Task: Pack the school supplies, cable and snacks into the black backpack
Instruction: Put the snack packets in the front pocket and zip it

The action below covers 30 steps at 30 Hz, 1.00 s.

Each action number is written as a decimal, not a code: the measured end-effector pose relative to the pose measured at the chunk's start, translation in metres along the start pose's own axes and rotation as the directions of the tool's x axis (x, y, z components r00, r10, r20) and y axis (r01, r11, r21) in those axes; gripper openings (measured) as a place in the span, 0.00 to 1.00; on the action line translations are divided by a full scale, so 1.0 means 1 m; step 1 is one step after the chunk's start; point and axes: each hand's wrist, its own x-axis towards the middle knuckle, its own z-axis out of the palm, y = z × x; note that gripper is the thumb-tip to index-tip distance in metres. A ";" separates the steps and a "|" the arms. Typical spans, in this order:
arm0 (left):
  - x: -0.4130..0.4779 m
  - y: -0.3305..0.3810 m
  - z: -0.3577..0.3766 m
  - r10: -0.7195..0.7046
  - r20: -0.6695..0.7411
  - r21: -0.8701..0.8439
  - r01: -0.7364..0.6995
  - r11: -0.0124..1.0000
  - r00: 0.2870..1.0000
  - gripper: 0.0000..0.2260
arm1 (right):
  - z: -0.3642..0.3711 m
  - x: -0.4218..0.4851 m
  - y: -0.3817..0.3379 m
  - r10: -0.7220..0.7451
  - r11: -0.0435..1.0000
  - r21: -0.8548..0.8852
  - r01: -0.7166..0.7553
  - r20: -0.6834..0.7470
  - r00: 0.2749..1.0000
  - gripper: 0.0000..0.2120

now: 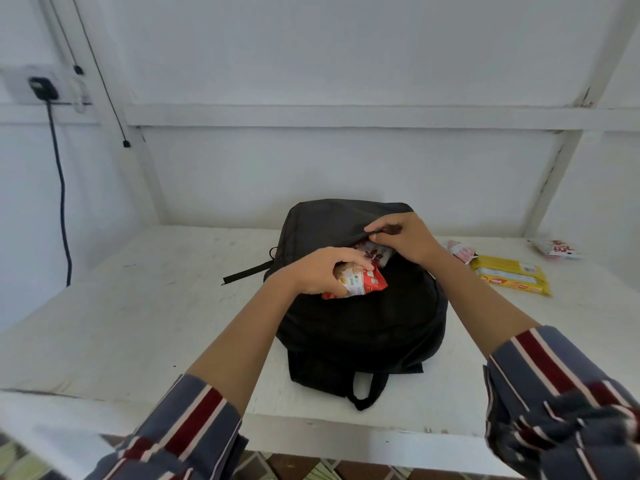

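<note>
Over black backpack (363, 327), red-and-white snack packet (367, 284) in left hand (318, 271).

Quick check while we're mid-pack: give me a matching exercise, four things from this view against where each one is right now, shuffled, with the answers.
Things:
1. red snack packet
2. yellow packet
3. backpack flap
4. black plug

Places:
A. in the wall socket, far left
B. gripped by the left hand
C. lying on the table, right of the backpack
D. pinched by the right hand

Pairs: 1-B, 2-C, 3-D, 4-A
</note>
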 end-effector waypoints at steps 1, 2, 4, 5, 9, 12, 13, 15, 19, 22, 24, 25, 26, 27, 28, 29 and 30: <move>0.000 -0.002 0.002 0.007 -0.043 0.016 -0.006 1.000 0.999 0.24 | 0.000 0.000 0.000 0.000 1.000 -0.008 0.000 -0.002 1.000 0.09; 0.000 -0.003 0.003 0.017 -0.097 0.026 -0.014 1.000 0.995 0.24 | 0.000 0.000 0.000 -0.001 1.000 -0.016 0.001 -0.005 1.000 0.09; -0.003 -0.004 0.004 0.039 -0.218 0.016 -0.037 0.999 0.975 0.20 | -0.001 0.001 0.000 -0.002 1.000 -0.021 0.002 -0.014 1.000 0.09; -0.005 -0.003 0.005 0.056 -0.280 0.001 -0.058 0.998 0.958 0.19 | -0.002 0.002 0.000 -0.002 1.000 -0.017 0.002 -0.018 1.000 0.09; -0.009 0.005 0.013 0.121 -0.329 -0.096 -0.161 0.982 0.937 0.15 | -0.002 0.003 0.001 0.004 1.000 0.001 -0.004 -0.024 1.000 0.09; -0.008 0.004 0.020 0.079 -0.178 -0.099 -0.098 0.990 0.981 0.15 | -0.001 0.002 0.001 0.006 1.000 0.008 -0.006 -0.023 1.000 0.09; -0.007 0.000 0.022 0.066 -0.153 -0.073 -0.077 0.994 0.986 0.15 | -0.001 0.002 0.001 0.008 1.000 0.010 -0.008 -0.023 1.000 0.09; -0.004 -0.006 0.023 0.045 -0.146 -0.088 -0.059 0.994 0.988 0.16 | -0.001 0.002 0.001 0.014 1.000 0.021 -0.014 -0.025 1.000 0.09; 0.004 -0.011 0.020 0.037 -0.168 -0.146 -0.062 0.987 0.985 0.18 | -0.001 0.002 -0.001 0.024 1.000 0.014 -0.024 -0.022 0.999 0.09; 0.011 -0.016 0.016 0.051 -0.178 -0.162 -0.081 0.983 0.983 0.19 | 0.000 0.002 -0.002 0.025 0.999 0.029 -0.024 -0.030 0.999 0.09; 0.016 -0.020 0.014 0.041 -0.180 -0.160 -0.071 0.985 0.983 0.20 | -0.001 0.002 -0.002 0.024 0.999 0.034 -0.023 -0.033 0.999 0.09; 0.018 -0.021 0.013 0.035 -0.181 -0.149 -0.062 0.987 0.983 0.21 | -0.001 0.003 -0.003 0.023 0.999 0.031 -0.022 -0.034 0.999 0.09; 0.020 -0.022 0.013 0.032 -0.181 -0.136 -0.058 0.989 0.983 0.21 | -0.001 0.003 -0.003 0.023 0.999 0.027 -0.022 -0.035 0.999 0.09; 0.021 -0.023 0.012 0.029 -0.180 -0.119 -0.051 0.992 0.983 0.22 | -0.001 0.003 -0.004 0.023 0.999 0.023 -0.022 -0.036 0.999 0.09; 0.023 -0.024 0.012 0.028 -0.176 -0.103 -0.046 0.994 0.984 0.22 | -0.002 0.004 -0.005 0.023 1.000 0.020 -0.022 -0.037 0.999 0.09; 0.025 -0.024 0.011 0.024 -0.174 -0.089 -0.040 0.995 0.985 0.22 | -0.001 0.004 -0.006 0.022 1.000 0.018 -0.021 -0.038 0.999 0.09; 0.026 -0.025 0.011 0.021 -0.170 -0.082 -0.036 0.996 0.985 0.23 | -0.001 0.005 -0.007 0.021 1.000 0.015 -0.020 -0.040 0.999 0.09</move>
